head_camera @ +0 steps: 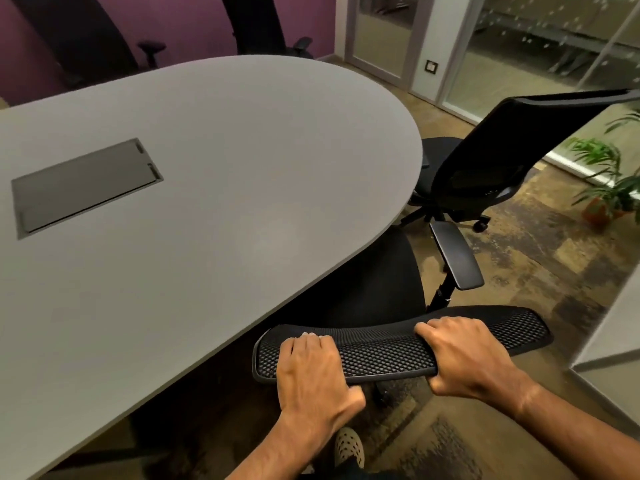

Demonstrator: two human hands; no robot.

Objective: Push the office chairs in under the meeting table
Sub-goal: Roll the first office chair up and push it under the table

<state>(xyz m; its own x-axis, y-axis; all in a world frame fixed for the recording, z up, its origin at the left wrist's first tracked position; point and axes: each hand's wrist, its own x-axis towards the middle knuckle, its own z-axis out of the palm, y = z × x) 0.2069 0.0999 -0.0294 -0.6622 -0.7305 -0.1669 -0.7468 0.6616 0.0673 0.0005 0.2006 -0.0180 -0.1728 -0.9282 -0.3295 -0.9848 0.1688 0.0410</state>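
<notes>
A black office chair stands directly below me, its mesh backrest top facing me. My left hand grips the backrest's left part and my right hand grips its right part. The chair's seat sits partly beneath the edge of the grey oval meeting table. Its right armrest stays outside the table edge. A second black office chair stands at the table's rounded end, turned at an angle, its seat near the table edge.
Two more black chairs stand behind the table's far side by the purple wall. A closed cable hatch is set in the tabletop. Potted plants and glass partitions are on the right. My shoe shows below.
</notes>
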